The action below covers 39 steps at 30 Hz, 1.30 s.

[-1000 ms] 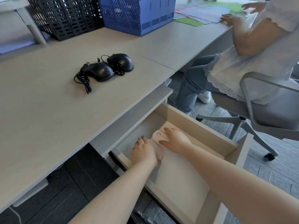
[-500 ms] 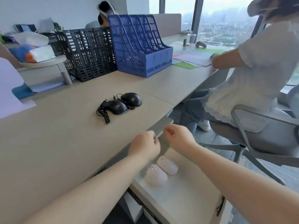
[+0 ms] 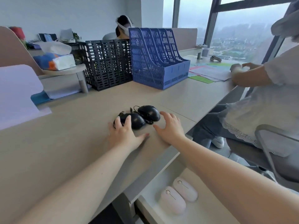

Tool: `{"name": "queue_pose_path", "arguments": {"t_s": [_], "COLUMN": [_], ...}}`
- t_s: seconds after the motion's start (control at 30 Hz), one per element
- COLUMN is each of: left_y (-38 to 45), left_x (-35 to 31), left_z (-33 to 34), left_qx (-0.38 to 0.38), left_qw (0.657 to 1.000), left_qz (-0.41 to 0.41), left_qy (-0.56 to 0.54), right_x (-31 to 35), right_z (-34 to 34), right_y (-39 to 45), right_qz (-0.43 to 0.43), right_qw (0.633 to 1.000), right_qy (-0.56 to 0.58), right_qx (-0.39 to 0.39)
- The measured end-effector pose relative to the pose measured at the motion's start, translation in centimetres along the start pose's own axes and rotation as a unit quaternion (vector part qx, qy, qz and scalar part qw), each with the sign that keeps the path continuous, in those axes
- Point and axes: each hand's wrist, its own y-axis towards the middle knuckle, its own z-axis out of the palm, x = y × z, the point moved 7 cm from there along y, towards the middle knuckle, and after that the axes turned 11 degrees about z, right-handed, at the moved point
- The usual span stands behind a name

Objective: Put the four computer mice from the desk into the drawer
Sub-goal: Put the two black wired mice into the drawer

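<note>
Hands (image 3: 125,135) newly at black mice (image 3: 136,121)

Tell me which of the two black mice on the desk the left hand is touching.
The left hand touches the nearer, left black mouse, its fingers lying over that mouse's cable end. The farther black mouse lies untouched beside the open right hand.

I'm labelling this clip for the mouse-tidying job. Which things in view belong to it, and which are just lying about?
Part of the job:
two black corded mice on the pale desk
two pale pink mice in the open white drawer
left hand, right hand

Lying about:
blue file rack
black file rack
tissue pack
coloured papers
</note>
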Motion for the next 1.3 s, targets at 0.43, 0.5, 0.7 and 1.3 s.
{"name": "queue_pose_path", "arguments": {"t_s": [0.43,0.5,0.7,1.3], "left_y": [6.0,5.7,4.7,-4.7], "left_x": [-0.8,-1.0,-1.5,-7.4], "left_z": [0.5,0.2,-0.2,-2.9], "left_qx": [0.072,0.053,-0.002,0.010], "left_qw": [0.992,0.993,0.993,0.982], "left_qz": [0.064,0.069,0.095,0.162], "left_qy": [0.076,0.077,0.072,0.101], "right_x": [2.9,3.3,3.7,-4.1], "right_z": [4.2,4.3,3.9,-5.6], "right_y": [6.2,6.1,5.6,-4.9], "right_qz": [-0.059,-0.064,-0.045,-0.012], "right_qw": [0.993,0.992,0.998,0.998], "right_qy": [-0.076,-0.089,-0.054,0.050], "right_qx": [0.072,0.056,0.008,-0.025]}}
